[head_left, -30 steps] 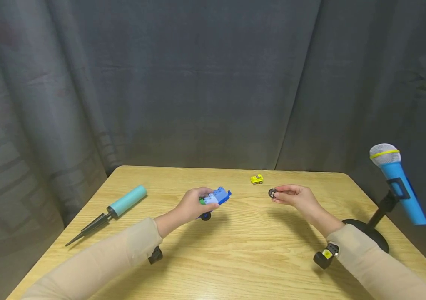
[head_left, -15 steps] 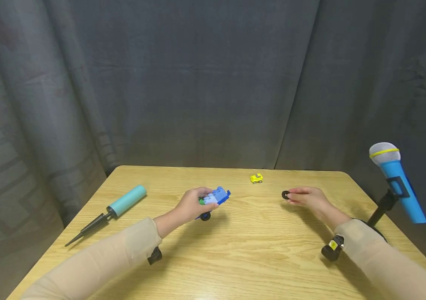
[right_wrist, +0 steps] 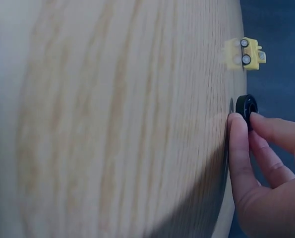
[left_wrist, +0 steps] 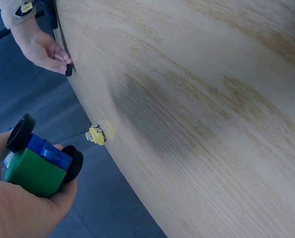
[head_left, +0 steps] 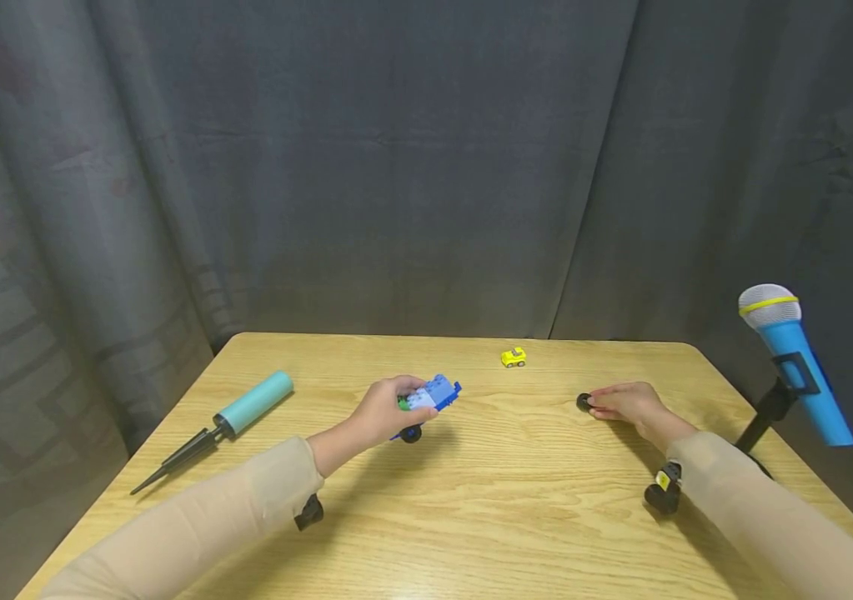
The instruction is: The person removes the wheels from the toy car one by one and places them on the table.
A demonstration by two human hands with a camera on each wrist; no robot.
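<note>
In the head view my left hand (head_left: 381,410) grips a toy car of building blocks (head_left: 437,392), held above the table left of centre. Its light blue studded top faces up and a black wheel hangs beneath. The left wrist view shows the car's green block (left_wrist: 35,173) between two black wheels. Over to the right, my right hand (head_left: 632,404) pinches a small black toy wheel (head_left: 584,402) between thumb and fingertips. In the right wrist view this wheel (right_wrist: 247,106) stands close over the tabletop, its reflection right beside it.
A small yellow toy car (head_left: 514,357) stands near the back edge of the wooden table (head_left: 486,517). At the left lies a teal hand pump (head_left: 255,403) with a black nozzle. A blue toy microphone (head_left: 801,358) on a black stand rises at the right.
My right hand has carried the black wheel rightward and down toward the tabletop. My left hand and the block car have stayed nearly in place.
</note>
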